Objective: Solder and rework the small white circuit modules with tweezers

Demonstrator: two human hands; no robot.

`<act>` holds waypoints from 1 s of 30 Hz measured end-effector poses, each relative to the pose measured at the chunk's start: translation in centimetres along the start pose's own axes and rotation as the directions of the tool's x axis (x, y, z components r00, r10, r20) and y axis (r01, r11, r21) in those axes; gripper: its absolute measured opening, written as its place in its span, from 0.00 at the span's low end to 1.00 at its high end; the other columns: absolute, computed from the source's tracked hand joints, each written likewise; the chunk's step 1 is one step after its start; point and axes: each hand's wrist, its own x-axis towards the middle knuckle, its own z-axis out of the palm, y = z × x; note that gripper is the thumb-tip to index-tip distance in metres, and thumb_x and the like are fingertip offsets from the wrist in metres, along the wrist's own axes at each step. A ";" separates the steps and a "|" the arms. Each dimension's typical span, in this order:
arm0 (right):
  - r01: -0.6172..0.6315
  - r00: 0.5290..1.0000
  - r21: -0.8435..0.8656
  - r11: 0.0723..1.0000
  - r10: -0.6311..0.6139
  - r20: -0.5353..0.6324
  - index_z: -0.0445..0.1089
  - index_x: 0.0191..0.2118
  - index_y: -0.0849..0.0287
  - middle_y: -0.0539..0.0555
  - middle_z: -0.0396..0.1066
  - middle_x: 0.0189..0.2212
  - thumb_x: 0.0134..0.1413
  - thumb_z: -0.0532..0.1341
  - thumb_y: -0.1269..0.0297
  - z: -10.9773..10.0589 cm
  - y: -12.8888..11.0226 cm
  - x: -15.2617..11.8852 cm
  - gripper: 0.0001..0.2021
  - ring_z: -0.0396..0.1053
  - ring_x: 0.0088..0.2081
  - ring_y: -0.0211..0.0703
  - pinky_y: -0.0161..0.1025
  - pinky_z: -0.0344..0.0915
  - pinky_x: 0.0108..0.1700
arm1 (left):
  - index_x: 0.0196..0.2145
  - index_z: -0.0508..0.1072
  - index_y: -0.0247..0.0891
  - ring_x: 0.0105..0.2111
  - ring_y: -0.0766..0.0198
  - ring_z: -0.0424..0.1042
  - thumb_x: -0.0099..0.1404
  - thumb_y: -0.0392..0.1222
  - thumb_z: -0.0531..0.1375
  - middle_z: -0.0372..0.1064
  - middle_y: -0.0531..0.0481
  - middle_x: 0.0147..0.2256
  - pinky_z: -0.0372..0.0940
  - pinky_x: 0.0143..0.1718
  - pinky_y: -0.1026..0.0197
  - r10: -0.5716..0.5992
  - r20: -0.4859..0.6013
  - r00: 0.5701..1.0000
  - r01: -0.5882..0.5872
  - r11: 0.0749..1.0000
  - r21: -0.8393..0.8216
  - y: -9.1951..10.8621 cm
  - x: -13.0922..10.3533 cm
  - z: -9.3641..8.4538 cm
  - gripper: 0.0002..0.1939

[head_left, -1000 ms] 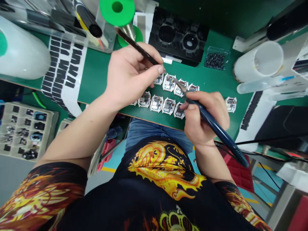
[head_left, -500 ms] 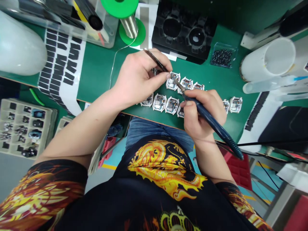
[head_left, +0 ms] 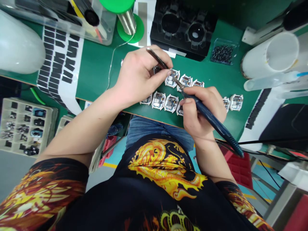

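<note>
The left hand, palm down, pinches dark tweezers; the right hand, fingers curled, grips a soldering iron, its tip at the watch case just beyond the left fingertips.

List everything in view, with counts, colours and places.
Circuit-board cases: about ten, white, mid-bench
Bench: one, green, centre
Tweezer-like tool: one, dark, left hand
Soldering iron: one, blue, right hand
Spool: one, green, far side
Holder: one, black, beside spool
Small box: one, clear, right
Cup: one, whitish, right
Syringe: one, translucent, right
Rounded container: one, white, left
Strip sheets: two, black-on-white, both sides
Compartment tray: one, beige, lower left
Hands: two, bare, mid-bench
</note>
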 end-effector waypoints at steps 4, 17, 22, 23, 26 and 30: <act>-0.061 0.996 -0.036 0.997 0.063 0.065 0.76 0.51 0.45 0.54 0.82 0.35 0.77 0.59 0.60 -0.2 0.1 -0.4 0.08 0.76 0.37 0.51 0.56 0.79 0.45 | 0.44 0.82 0.47 0.46 0.56 0.82 0.80 0.50 0.64 0.85 0.50 0.47 0.79 0.57 0.46 0.037 -0.012 0.999 -0.037 0.999 -0.001 0.3 0.1 -0.1 0.09; -0.154 0.979 0.014 0.988 0.151 0.135 0.76 0.53 0.47 0.56 0.81 0.38 0.77 0.59 0.60 -0.1 0.4 -0.8 0.09 0.76 0.41 0.53 0.59 0.80 0.51 | 0.48 0.80 0.43 0.48 0.55 0.81 0.79 0.45 0.63 0.82 0.47 0.46 0.76 0.53 0.49 0.203 0.057 0.978 -0.208 0.974 0.095 -0.4 1.2 -0.3 0.07; -0.085 0.992 0.053 0.995 0.080 0.096 0.76 0.55 0.49 0.55 0.79 0.39 0.78 0.58 0.61 0.3 0.8 -1.0 0.11 0.77 0.42 0.53 0.58 0.80 0.50 | 0.47 0.81 0.41 0.42 0.58 0.80 0.78 0.44 0.63 0.82 0.46 0.46 0.76 0.50 0.51 0.208 -0.018 0.978 -0.207 0.977 0.051 -0.7 1.3 0.1 0.07; -0.076 0.994 0.062 0.995 0.070 0.089 0.76 0.56 0.50 0.55 0.79 0.39 0.78 0.58 0.61 0.3 0.8 -1.0 0.11 0.77 0.42 0.53 0.58 0.80 0.50 | 0.46 0.81 0.41 0.41 0.58 0.80 0.78 0.45 0.63 0.82 0.45 0.45 0.76 0.50 0.51 0.210 -0.029 0.977 -0.209 0.977 0.046 -0.7 1.3 0.1 0.08; -0.064 0.996 0.055 0.996 0.059 0.074 0.76 0.54 0.50 0.55 0.79 0.38 0.78 0.58 0.62 0.4 0.8 -0.8 0.10 0.77 0.41 0.52 0.58 0.80 0.49 | 0.46 0.81 0.40 0.40 0.58 0.79 0.79 0.48 0.62 0.81 0.45 0.44 0.76 0.50 0.51 0.202 -0.026 0.979 -0.200 0.979 0.048 -0.8 1.3 0.3 0.11; -0.059 0.997 0.038 0.998 0.058 0.049 0.77 0.52 0.50 0.55 0.79 0.35 0.78 0.59 0.62 0.5 0.4 -0.3 0.09 0.75 0.38 0.50 0.55 0.79 0.46 | 0.46 0.81 0.38 0.38 0.60 0.78 0.78 0.49 0.61 0.80 0.45 0.44 0.76 0.48 0.51 0.189 -0.036 0.981 -0.188 0.982 0.032 -0.6 1.3 0.2 0.13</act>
